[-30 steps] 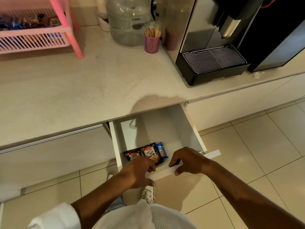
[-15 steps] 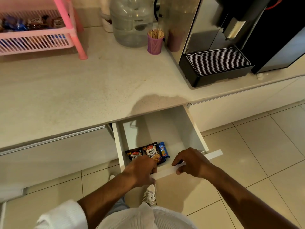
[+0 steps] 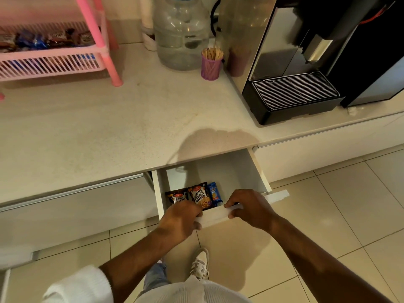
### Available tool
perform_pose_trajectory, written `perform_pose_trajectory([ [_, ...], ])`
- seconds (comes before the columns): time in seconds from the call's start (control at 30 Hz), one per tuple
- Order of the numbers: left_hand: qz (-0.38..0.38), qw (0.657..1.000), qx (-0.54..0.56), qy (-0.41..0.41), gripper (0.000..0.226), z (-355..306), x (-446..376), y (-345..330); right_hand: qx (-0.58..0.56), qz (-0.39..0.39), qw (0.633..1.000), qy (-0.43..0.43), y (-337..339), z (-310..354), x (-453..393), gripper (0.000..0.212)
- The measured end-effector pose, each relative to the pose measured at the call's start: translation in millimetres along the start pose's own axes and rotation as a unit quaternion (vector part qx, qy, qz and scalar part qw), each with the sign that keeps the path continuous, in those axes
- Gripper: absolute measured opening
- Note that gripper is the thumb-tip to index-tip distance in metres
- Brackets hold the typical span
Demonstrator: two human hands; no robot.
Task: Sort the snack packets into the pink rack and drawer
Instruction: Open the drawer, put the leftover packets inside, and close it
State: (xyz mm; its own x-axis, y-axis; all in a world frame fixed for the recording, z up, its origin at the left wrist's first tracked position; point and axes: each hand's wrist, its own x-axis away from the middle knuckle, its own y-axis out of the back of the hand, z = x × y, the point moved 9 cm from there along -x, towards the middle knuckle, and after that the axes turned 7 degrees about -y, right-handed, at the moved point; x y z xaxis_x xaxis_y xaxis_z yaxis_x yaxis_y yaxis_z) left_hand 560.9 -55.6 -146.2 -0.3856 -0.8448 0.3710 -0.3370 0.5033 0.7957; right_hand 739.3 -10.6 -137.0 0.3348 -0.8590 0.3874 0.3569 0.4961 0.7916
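Observation:
A white drawer (image 3: 258,171) stands pulled out from under the counter. Inside, at its front left, lie two black salted-peanut packets (image 3: 200,196) and a blue biscuit packet (image 3: 214,192). My left hand (image 3: 181,217) grips the drawer's front panel (image 3: 215,217) near its left end, partly hiding one peanut packet. My right hand (image 3: 249,207) grips the same panel further right. The pink rack (image 3: 96,29) stands at the counter's far left, with several dark and blue snack packets (image 3: 41,39) on its shelf.
On the beige counter (image 3: 109,127) stand a clear water jug (image 3: 181,33), a purple cup of wooden sticks (image 3: 211,64) and a black-and-steel coffee machine (image 3: 295,62). Closed white drawers flank the open one. My shoe (image 3: 200,264) rests on the tiled floor below.
Both hands stay on the drawer front. The drawer looks pushed in slightly, and the view has shifted a little.

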Motion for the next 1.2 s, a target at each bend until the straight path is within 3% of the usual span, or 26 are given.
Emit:
perform_pose_trajectory([
  [0.13,-0.044,0.999,0.004,0.001,0.017,8.2,-7.6,13.2,0.006,-0.021,1.0,0.021,9.3,12.5,-20.8,0.024],
  [0.27,-0.102,0.987,0.102,0.077,0.011,27.7,-9.3,30.3,0.022,-0.049,0.998,0.016,16.2,18.1,-39.7,0.026],
  [0.37,-0.133,0.98,0.111,0.1,0.009,36.2,-14.4,41.7,0.029,-0.106,0.994,0.007,25.0,21.1,-44.3,0.019],
  [0.57,-0.184,0.981,-0.065,0.01,0.012,35.1,-18.2,56.7,0.116,-0.197,0.973,0.016,35.6,32.7,-51.9,0.008],
  [0.7,-0.208,0.962,-0.178,-0.024,0.026,30.0,-20.8,70.7,0.119,-0.237,0.964,0.015,46.0,38.9,-64.4,0.038],
  [0.8,-0.239,0.952,-0.191,-0.006,0.061,37.3,-21.7,86.5,0.145,-0.267,0.953,0.002,53.2,43.3,-72.9,0.07],
  [0.87,-0.236,0.946,-0.223,0.016,0.081,45.8,-23.8,92.6,0.155,-0.263,0.952,0.006,53.5,46.6,-81.6,0.084],
  [0.93,-0.216,0.943,-0.254,0.018,0.087,54.0,-30.0,92.6,0.177,-0.246,0.953,0.025,50.4,49.2,-91.9,0.093],
  [1.07,-0.159,0.955,-0.249,0.04,0.082,77.2,-43.1,86.7,0.229,-0.186,0.954,0.049,38.2,49.5,-108.7,0.078],
  [1.2,-0.173,0.964,-0.198,0.044,0.076,89.4,-43.9,84.0,0.216,-0.192,0.956,0.044,40.1,50.5,-109.9,0.069],
])
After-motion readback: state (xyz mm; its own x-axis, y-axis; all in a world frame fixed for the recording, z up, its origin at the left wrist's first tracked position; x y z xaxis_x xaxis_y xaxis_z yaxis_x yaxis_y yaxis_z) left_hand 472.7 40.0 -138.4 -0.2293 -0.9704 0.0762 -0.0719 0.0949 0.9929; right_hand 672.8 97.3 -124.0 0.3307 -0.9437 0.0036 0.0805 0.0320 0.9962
